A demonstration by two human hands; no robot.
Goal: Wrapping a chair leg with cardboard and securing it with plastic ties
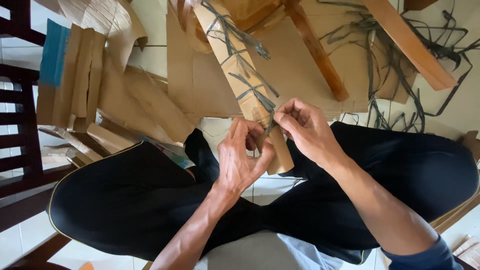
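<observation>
White floor tiles show between sheets of flattened cardboard, where a person sits cross-legged in black trousers trimmed with a thin yellow line. Nearest the camera, both forearms reach forward over the lap. The left hand is closed with fingers and thumb pinched at the near end of a long cardboard-wrapped piece, just where a dark grey plastic strap crosses it. The right hand is pinched shut on the same strap from the other side, so both hands meet at one spot on the wrapping; whether they pull a knot or a loose end I cannot tell. The wrapped piece lies tilted, its near end over the lap, its far end running up and away to the left.

Judging by how things lie, the work is partly done: strapping is still criss-crossed along the piece, while a loose tangle of straps lies on the cardboard sheet further off. Two bare wooden slats rest there, unwrapped. Folded cardboard scraps pile up far left, beside a dark wooden chair.
</observation>
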